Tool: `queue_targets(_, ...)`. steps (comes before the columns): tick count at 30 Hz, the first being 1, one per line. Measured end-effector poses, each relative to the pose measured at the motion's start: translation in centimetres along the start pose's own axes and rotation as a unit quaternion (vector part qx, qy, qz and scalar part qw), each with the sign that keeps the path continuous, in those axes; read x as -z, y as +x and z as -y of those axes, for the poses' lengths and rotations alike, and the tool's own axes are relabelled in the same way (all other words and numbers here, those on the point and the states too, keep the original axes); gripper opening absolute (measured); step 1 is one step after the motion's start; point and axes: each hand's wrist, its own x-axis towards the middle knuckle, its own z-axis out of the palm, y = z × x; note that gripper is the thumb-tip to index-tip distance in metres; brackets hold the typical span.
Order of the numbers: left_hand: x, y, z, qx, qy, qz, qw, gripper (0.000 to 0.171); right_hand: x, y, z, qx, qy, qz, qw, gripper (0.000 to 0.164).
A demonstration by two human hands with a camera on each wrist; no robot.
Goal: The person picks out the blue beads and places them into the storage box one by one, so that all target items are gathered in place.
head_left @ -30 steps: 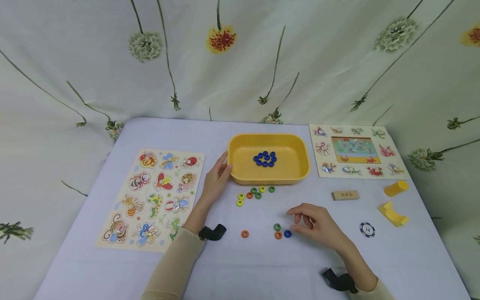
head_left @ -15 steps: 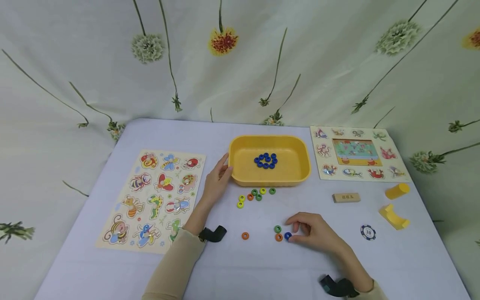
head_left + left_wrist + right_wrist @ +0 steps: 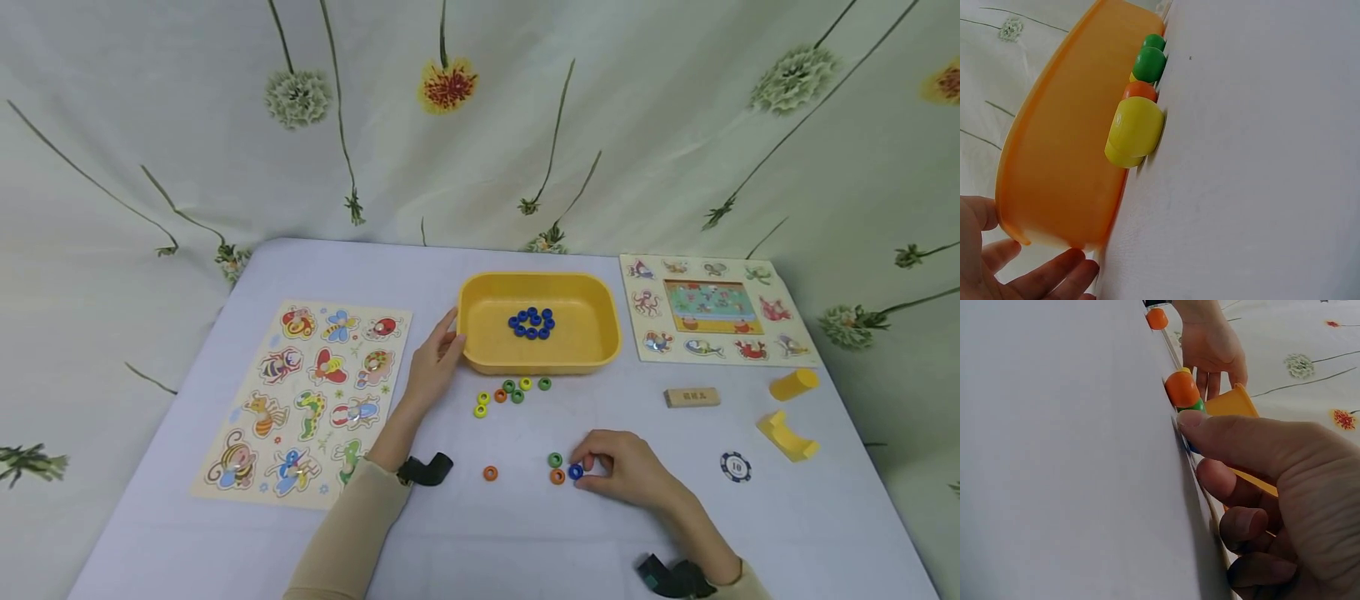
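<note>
With thumb and index finger, my right hand pinches a blue bead on the white table. Just left of that bead lie a green bead and an orange bead. In the right wrist view the thumb hides most of the blue bead. My left hand rests its fingers against the left end of a yellow tray; in the left wrist view those fingers lie along the outer wall. Several blue beads sit inside the tray.
Several yellow, green and orange beads lie before the tray, and another orange bead lies nearer. An insect puzzle board is at left, a sea-animal board at back right. A wooden block, yellow blocks and a chip sit right.
My right hand has come down slightly, and its thumb and index finger have closed around the blue bead. The left hand has stayed at the tray.
</note>
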Motion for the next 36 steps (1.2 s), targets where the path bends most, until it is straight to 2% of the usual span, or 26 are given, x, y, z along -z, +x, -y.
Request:
queue_targets(3, -0.1, 0.1, -0.1, 0.002, -0.001, 0.001, 1.0, 0.048, 1.1, 0.5, 1.3, 0.004, 0.037, -0.022, 0.999, 0.022)
queue_targets(6, -0.1, 0.1, -0.1, 0.002, 0.0, -0.002, 1.0, 0.048, 3.2, 1.9, 3.0, 0.015, 0.065, -0.057, 0.996, 0.021)
queue_targets(11, -0.1, 0.2, -0.1, -0.002, 0.005, -0.008, 0.9999, 0.048, 6.3, 6.4, 2.8, 0.032, 0.033, -0.11, 0.993, 0.018)
queue_targets(15, -0.3, 0.1, -0.1, -0.001, 0.004, -0.01, 0.9999, 0.048, 7.3, 10.8, 1.7, 0.016, -0.007, -0.129, 0.991, 0.016)
queue_targets(18, -0.5, 0.1, 0.1, 0.001, 0.001, -0.009, 1.0, 0.048, 6.9, 13.4, 0.9, -0.018, -0.031, -0.113, 0.993, 0.018)
queue_targets(23, -0.8, 0.1, 0.2, 0.001, 0.002, -0.008, 1.0, 0.047, 5.5, 15.7, 0.0, -0.071, -0.051, -0.042, 0.995, 0.019)
queue_targets(29, -0.7, -0.1, 0.0, -0.007, 0.004, -0.006, 0.9999, 0.048, 4.6, 17.1, -0.5, -0.09, -0.087, 0.014, 0.992, 0.016)
queue_targets(36, -0.7, -0.2, 0.0, -0.003, 0.001, -0.004, 1.0, 0.048, 4.3, 17.6, -0.3, -0.105, -0.12, 0.037, 0.986, 0.018)
